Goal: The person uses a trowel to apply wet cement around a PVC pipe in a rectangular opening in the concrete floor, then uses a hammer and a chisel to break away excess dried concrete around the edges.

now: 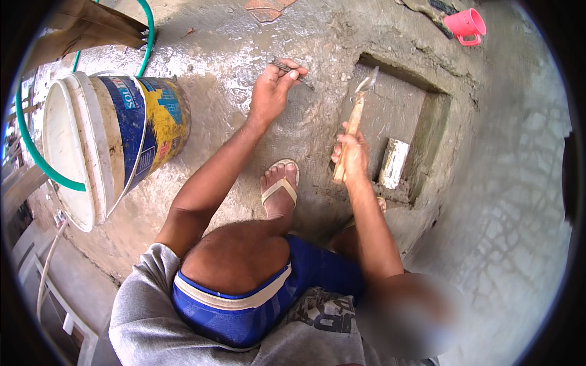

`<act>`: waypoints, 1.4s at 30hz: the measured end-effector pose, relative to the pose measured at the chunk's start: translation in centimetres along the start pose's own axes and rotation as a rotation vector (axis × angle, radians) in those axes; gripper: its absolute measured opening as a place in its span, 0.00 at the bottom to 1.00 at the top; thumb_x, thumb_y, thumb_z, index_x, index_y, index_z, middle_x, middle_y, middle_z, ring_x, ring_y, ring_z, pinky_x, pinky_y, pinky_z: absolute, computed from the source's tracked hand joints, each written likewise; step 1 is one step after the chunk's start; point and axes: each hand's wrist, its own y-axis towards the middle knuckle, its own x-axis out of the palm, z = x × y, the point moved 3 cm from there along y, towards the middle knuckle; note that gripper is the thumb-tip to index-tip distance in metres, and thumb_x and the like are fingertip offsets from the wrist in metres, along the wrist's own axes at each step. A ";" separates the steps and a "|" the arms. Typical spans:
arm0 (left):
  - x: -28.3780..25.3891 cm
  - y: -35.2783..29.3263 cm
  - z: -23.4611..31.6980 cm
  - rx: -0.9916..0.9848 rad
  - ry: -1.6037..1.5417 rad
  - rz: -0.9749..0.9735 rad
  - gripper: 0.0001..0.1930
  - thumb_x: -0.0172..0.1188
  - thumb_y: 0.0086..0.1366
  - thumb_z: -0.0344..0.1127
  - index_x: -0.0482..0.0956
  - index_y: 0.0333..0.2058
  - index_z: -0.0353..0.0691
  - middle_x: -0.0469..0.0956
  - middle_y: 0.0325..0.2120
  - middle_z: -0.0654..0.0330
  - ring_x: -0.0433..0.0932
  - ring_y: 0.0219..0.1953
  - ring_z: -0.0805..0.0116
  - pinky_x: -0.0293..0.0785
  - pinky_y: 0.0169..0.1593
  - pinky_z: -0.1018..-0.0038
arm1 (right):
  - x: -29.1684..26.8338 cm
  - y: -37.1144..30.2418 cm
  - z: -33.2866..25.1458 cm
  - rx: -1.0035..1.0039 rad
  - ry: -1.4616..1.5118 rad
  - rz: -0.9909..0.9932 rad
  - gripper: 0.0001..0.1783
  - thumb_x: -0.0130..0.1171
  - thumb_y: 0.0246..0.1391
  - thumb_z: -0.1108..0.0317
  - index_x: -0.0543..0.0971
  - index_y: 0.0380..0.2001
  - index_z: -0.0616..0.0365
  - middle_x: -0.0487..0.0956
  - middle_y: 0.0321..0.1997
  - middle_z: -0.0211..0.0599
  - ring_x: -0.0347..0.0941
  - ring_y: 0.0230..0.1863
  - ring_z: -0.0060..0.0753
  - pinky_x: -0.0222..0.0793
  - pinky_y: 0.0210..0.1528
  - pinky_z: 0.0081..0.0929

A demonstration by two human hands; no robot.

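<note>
My left hand (271, 91) is closed around a short ribbed steel rod (282, 65), which slants over the wet concrete with its lower end pointing right. In my right hand (354, 155) is a hammer (356, 116), gripped low on its pale wooden handle. Its metal head (367, 80) is up over the far left part of a rectangular pit (430, 128) cut into the floor. A whitish pipe stub (394, 161) stands inside the pit, right of my right hand. The rod and the hammer are apart.
A large lidded bucket (113, 140) stands on the left, with a green hose (46, 168) curving across its lid. Wooden planks (91, 27) are at the far left. A pink mug (465, 25) lies at the far right. My sandalled foot (279, 186) is between my arms.
</note>
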 end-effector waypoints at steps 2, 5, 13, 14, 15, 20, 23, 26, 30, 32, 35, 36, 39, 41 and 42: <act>0.1 0.0 -0.3 -0.067 0.080 -0.106 0.08 0.51 0.72 0.23 0.71 0.48 0.35 0.82 0.44 0.53 0.80 0.50 0.66 0.79 0.53 0.71 | -0.8 0.4 -0.8 -0.009 0.049 0.010 0.25 0.54 0.53 0.73 0.73 0.56 0.58 0.73 0.32 0.31 0.66 0.20 0.24 0.65 0.19 0.24; -0.1 -0.3 -0.9 -0.139 0.138 -0.174 0.08 0.51 0.72 0.23 0.71 0.48 0.34 0.81 0.44 0.53 0.80 0.50 0.66 0.78 0.55 0.70 | -2.1 0.8 -2.0 -0.005 0.177 -0.106 0.25 0.54 0.50 0.75 0.71 0.55 0.59 0.73 0.33 0.33 0.69 0.22 0.27 0.70 0.21 0.28; 0.7 -0.5 -1.4 -0.133 0.147 -0.244 0.05 0.51 0.73 0.26 0.73 0.45 0.36 0.83 0.43 0.56 0.80 0.49 0.71 0.76 0.54 0.74 | -2.2 -0.2 -3.6 -0.113 0.184 -0.132 0.27 0.51 0.50 0.81 0.71 0.56 0.61 0.74 0.35 0.34 0.74 0.28 0.31 0.75 0.29 0.30; 0.6 -0.4 -1.3 -0.125 0.180 -0.262 0.05 0.51 0.73 0.26 0.73 0.45 0.36 0.83 0.43 0.56 0.80 0.49 0.70 0.75 0.55 0.73 | -2.2 -0.1 -3.8 -0.113 0.187 -0.128 0.27 0.51 0.50 0.81 0.71 0.56 0.61 0.74 0.35 0.34 0.74 0.28 0.31 0.75 0.29 0.30; 0.4 -0.3 -1.1 -0.127 0.181 -0.267 0.05 0.51 0.73 0.26 0.73 0.45 0.36 0.83 0.43 0.56 0.80 0.49 0.70 0.75 0.55 0.73 | -2.2 -0.1 -4.0 -0.101 0.157 -0.106 0.27 0.51 0.50 0.81 0.71 0.56 0.61 0.75 0.36 0.34 0.74 0.28 0.31 0.75 0.29 0.30; -0.2 -0.1 -0.7 -0.098 0.231 -0.329 0.04 0.52 0.73 0.28 0.72 0.44 0.39 0.83 0.43 0.56 0.80 0.50 0.68 0.75 0.56 0.71 | -4.0 0.9 -5.0 -0.004 -0.053 -0.138 0.25 0.53 0.51 0.80 0.74 0.56 0.62 0.76 0.37 0.33 0.75 0.28 0.28 0.74 0.28 0.25; 0.2 -0.7 -0.4 -0.136 0.285 -0.320 0.04 0.53 0.72 0.27 0.72 0.44 0.37 0.83 0.43 0.55 0.80 0.50 0.68 0.76 0.57 0.70 | -4.0 0.7 -4.6 0.017 -0.055 -0.084 0.19 0.57 0.54 0.75 0.76 0.51 0.62 0.76 0.33 0.33 0.73 0.24 0.25 0.71 0.23 0.23; -0.1 -0.8 -1.1 -0.151 0.242 -0.279 0.05 0.55 0.71 0.27 0.73 0.44 0.37 0.83 0.43 0.55 0.81 0.49 0.68 0.78 0.56 0.70 | -3.2 0.4 -3.9 0.033 -0.088 -0.012 0.14 0.61 0.57 0.69 0.77 0.46 0.60 0.76 0.29 0.32 0.71 0.21 0.24 0.69 0.21 0.24; 0.1 -1.4 -1.8 -0.158 0.173 -0.289 0.05 0.55 0.71 0.27 0.74 0.44 0.37 0.84 0.42 0.56 0.82 0.47 0.69 0.79 0.53 0.71 | -2.3 0.0 -3.1 -0.004 -0.090 0.061 0.13 0.64 0.61 0.60 0.75 0.39 0.56 0.75 0.26 0.30 0.70 0.19 0.23 0.69 0.18 0.23; 0.4 -1.8 -1.6 -0.115 0.335 -0.325 0.04 0.55 0.72 0.28 0.74 0.43 0.36 0.84 0.39 0.57 0.82 0.45 0.71 0.78 0.50 0.72 | -2.5 0.0 -2.9 -0.023 -0.096 0.058 0.13 0.64 0.62 0.60 0.75 0.41 0.56 0.75 0.27 0.30 0.71 0.20 0.23 0.70 0.19 0.22; 1.0 -1.9 -0.9 -0.078 0.426 -0.368 0.05 0.54 0.72 0.28 0.73 0.44 0.36 0.84 0.40 0.56 0.82 0.46 0.70 0.79 0.52 0.72 | -2.6 0.1 -2.8 -0.102 -0.076 0.037 0.14 0.63 0.63 0.61 0.75 0.46 0.57 0.76 0.29 0.31 0.72 0.21 0.23 0.70 0.20 0.22; 1.1 -1.8 -1.0 -0.080 0.426 -0.368 0.05 0.54 0.72 0.28 0.73 0.44 0.36 0.84 0.40 0.56 0.82 0.46 0.70 0.79 0.52 0.72 | -2.5 0.1 -2.9 -0.164 -0.050 0.021 0.16 0.63 0.63 0.63 0.75 0.50 0.57 0.77 0.30 0.32 0.72 0.21 0.23 0.71 0.20 0.22; 0.6 -1.2 -0.8 -0.034 0.477 -0.337 0.05 0.55 0.72 0.28 0.74 0.43 0.34 0.83 0.40 0.56 0.82 0.46 0.69 0.79 0.51 0.72 | -1.1 -0.6 -4.3 -0.145 -0.068 0.047 0.21 0.63 0.62 0.64 0.73 0.55 0.59 0.77 0.33 0.33 0.72 0.22 0.22 0.70 0.21 0.20; 0.8 -0.7 -0.3 -0.033 0.545 -0.325 0.05 0.56 0.72 0.29 0.77 0.41 0.33 0.83 0.39 0.57 0.82 0.45 0.69 0.79 0.50 0.71 | -1.7 -0.4 -5.3 -0.145 -0.171 -0.005 0.21 0.63 0.62 0.65 0.73 0.55 0.59 0.78 0.34 0.33 0.71 0.22 0.21 0.70 0.21 0.19; 1.0 -0.7 -0.2 -0.031 0.547 -0.314 0.05 0.56 0.72 0.29 0.77 0.41 0.33 0.83 0.39 0.57 0.82 0.45 0.69 0.79 0.50 0.71 | -1.7 -0.3 -5.7 -0.146 -0.273 -0.050 0.22 0.63 0.62 0.65 0.72 0.56 0.60 0.78 0.34 0.33 0.71 0.22 0.20 0.69 0.20 0.19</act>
